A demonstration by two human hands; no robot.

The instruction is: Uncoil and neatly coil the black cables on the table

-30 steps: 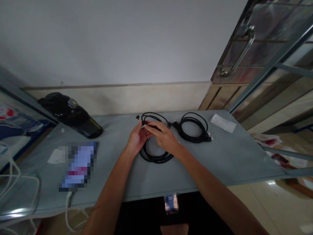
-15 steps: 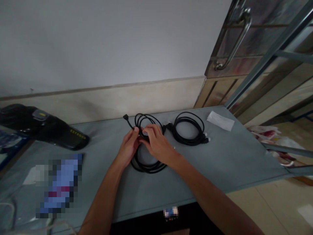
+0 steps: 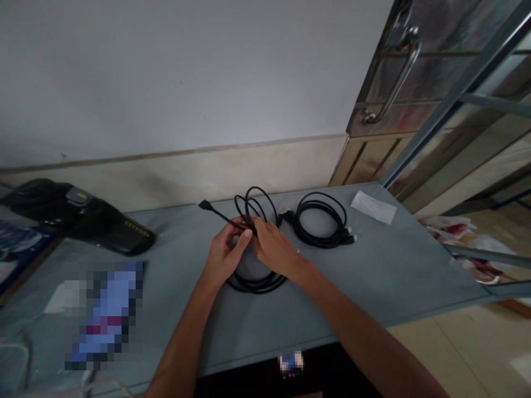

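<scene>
A black cable (image 3: 260,190) is gathered in loops between my two hands above the grey table. My left hand (image 3: 226,250) is closed on it, thumb pressing against the strands. From that side one end with a flat black connector (image 3: 204,205) sticks out to the left. My right hand (image 3: 276,247) wraps the same loops from the right, its fingertips partly hidden. Below my hands lies another black cable coil (image 3: 258,286), partly covered by them. To the right rests a further coiled black cable (image 3: 321,241) with its plugs showing.
A white paper strip (image 3: 373,207) lies at the table's right. On the left are a black handheld device (image 3: 103,224) and a blurred blue packet (image 3: 110,309). A wall runs behind the table; a metal frame (image 3: 440,116) stands at right.
My hands have closed nearer together around the cable. Its loops stand higher, and the connector end has swung out further left. The view has shifted slightly.
</scene>
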